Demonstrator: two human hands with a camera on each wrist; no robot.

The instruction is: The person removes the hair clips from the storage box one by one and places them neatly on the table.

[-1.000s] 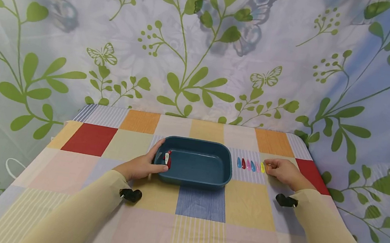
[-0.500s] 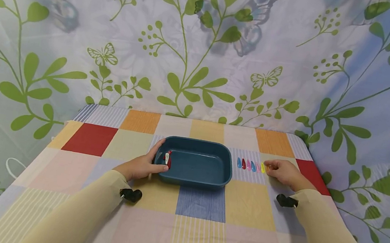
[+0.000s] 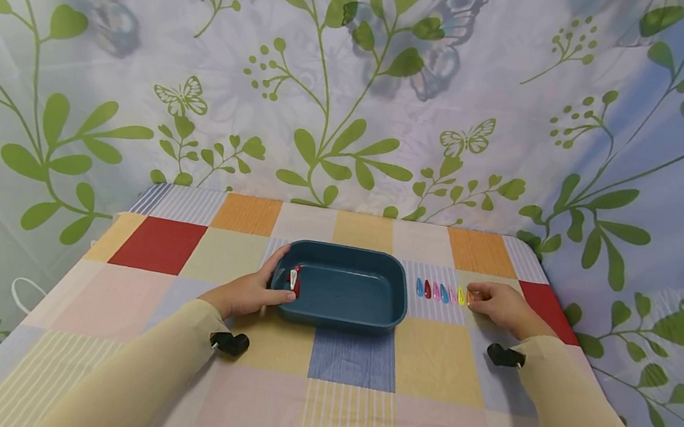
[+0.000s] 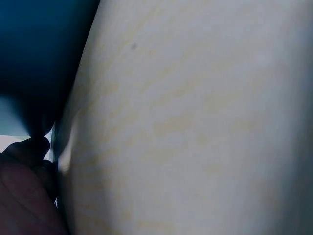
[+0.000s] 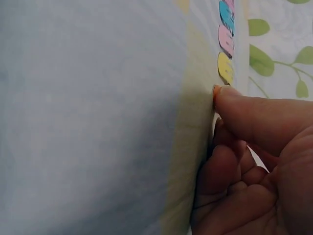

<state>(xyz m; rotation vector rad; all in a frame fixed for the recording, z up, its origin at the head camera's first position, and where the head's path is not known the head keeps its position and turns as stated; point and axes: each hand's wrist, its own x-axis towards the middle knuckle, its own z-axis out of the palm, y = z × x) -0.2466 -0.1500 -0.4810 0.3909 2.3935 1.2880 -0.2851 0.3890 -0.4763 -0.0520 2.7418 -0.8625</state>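
Almost nothing has moved since a second ago. The right hand (image 3: 498, 305) has slid only a tiny bit along the surface (image 3: 348, 416) and still sits at the end of the row of hair clips (image 3: 440, 291), right by the yellow clip (image 5: 225, 67). So no new clip has gone into the blue tray (image 3: 342, 286) yet (one red and white clip (image 3: 293, 280) already lies inside, near the left wall).

The right fingers (image 5: 239, 115) are curled, with the thumb tip pressed down just beside the yellow clip; I cannot tell if anything is pinched under them.

The left hand (image 3: 249, 291) grips the tray's left rim, thumb over the edge. Both arms rest low on the surface.
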